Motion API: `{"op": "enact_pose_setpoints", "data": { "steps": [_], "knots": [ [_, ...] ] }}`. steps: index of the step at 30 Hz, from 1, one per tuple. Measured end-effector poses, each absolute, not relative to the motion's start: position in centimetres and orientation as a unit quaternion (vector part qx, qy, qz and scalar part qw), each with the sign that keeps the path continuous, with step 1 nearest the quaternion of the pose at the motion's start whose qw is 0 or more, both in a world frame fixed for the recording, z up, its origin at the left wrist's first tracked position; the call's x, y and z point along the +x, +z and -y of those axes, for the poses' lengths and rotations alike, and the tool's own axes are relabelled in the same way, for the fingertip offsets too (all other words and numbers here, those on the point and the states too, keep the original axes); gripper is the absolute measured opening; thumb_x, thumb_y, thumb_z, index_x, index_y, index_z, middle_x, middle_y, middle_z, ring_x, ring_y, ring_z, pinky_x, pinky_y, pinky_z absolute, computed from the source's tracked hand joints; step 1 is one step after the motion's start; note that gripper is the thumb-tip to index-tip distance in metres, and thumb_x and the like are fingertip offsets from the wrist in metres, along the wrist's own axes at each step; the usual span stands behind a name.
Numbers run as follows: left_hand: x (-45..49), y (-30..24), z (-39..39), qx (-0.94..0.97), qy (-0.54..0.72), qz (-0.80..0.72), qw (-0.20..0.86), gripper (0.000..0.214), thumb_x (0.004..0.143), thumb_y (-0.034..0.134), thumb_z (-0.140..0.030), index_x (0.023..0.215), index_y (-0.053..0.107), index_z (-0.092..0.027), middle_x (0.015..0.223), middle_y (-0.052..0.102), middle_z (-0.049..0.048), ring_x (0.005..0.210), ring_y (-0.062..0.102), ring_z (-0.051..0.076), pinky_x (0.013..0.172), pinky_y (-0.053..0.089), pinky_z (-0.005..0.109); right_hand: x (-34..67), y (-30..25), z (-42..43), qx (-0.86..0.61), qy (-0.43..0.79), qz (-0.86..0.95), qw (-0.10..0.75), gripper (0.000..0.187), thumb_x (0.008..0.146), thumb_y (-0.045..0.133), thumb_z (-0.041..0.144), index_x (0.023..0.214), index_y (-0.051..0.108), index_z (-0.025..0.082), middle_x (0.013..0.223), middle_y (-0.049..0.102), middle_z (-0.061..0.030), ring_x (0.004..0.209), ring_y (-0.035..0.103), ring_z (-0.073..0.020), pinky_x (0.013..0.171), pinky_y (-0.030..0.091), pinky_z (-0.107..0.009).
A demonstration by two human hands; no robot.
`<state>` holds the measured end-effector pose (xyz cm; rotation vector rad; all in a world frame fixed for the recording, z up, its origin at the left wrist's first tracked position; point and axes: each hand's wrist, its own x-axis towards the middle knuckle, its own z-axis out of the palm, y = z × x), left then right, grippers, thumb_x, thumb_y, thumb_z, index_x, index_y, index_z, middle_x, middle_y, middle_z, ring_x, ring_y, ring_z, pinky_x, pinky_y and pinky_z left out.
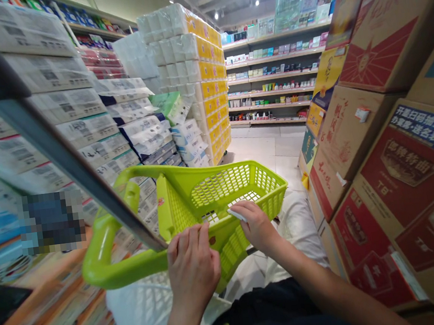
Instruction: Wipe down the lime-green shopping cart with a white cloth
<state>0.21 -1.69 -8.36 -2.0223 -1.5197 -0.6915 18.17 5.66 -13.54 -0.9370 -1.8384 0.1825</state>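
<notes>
A lime-green plastic shopping cart (221, 170) with slotted basket walls fills the middle of the view. Over its near rim curl the fingers of my left hand (193, 263), closed on the edge. My right hand (254, 224), farther along that rim, is closed around a small white item (237, 214), whose kind I cannot make out. A metal pole (98, 193) with a dark upper end slants down from the upper left to the cart beside my left hand. The cart's thick green handle (97, 251) is at the left.
Stacked cartons (396, 177) rise close on the right. Packs of tissue (79, 132) crowd the left, with toilet-roll packs (207, 79) beyond. Shelves of small goods (275, 73) stand at the back, across a pale tiled floor (278, 147). White sacking (297, 232) lies by the cart.
</notes>
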Motion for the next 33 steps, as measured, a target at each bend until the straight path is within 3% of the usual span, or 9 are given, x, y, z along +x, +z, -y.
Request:
{"op": "enact_pose_setpoints", "data": {
  "steps": [4,9,16,22,33],
  "knots": [
    [0.3,-8.3,1.7,-0.743,-0.257,0.564,0.253,0.038,0.078,0.053,-0.014,0.116,0.063,-0.016,0.103,0.070,0.0089,0.105,0.058,0.027,0.101,0.032,0.042,17.9,-13.4,-5.5,-0.404,0.080,0.753,0.513,0.049,0.074,0.045,-0.004,0.109,0.069,0.020,0.105,0.067,-0.0104,0.103,0.060,-0.0235,0.094,0.053,-0.041],
    [0.1,-8.3,1.7,-0.746,-0.250,0.562,0.254,0.039,0.078,0.054,-0.014,0.116,0.063,-0.014,0.104,0.070,0.0095,0.106,0.058,0.028,0.101,0.032,0.043,16.6,-12.8,-4.7,-0.345,0.095,0.786,0.505,0.057,0.072,0.046,-0.004,0.119,0.065,0.023,0.111,0.066,-0.0087,0.109,0.058,-0.0228,0.099,0.051,-0.042],
    [0.1,-8.3,1.7,-0.746,-0.260,0.558,0.254,0.039,0.078,0.054,-0.014,0.116,0.062,-0.014,0.104,0.070,0.0091,0.106,0.058,0.027,0.102,0.031,0.042,17.8,-13.6,-5.3,-0.396,0.081,0.747,0.528,0.052,0.074,0.046,-0.004,0.112,0.069,0.022,0.106,0.067,-0.0092,0.104,0.060,-0.0232,0.095,0.053,-0.042],
    [-0.1,-8.4,1.7,-0.743,-0.260,0.562,0.252,0.039,0.079,0.053,-0.015,0.116,0.063,-0.015,0.104,0.070,0.0092,0.105,0.058,0.027,0.102,0.031,0.043,16.5,-13.0,-4.2,-0.339,0.087,0.780,0.519,0.055,0.074,0.045,-0.002,0.121,0.064,0.021,0.114,0.066,-0.0101,0.110,0.058,-0.0225,0.100,0.050,-0.042],
    [-0.4,-8.4,1.6,-0.746,-0.273,0.556,0.244,0.041,0.078,0.053,-0.014,0.117,0.063,-0.018,0.103,0.070,0.0091,0.105,0.058,0.029,0.101,0.032,0.045,17.2,-13.5,-4.7,-0.389,0.074,0.762,0.512,0.052,0.075,0.045,-0.003,0.117,0.067,0.020,0.111,0.067,-0.0106,0.108,0.059,-0.0236,0.099,0.051,-0.043]
  ]
}}
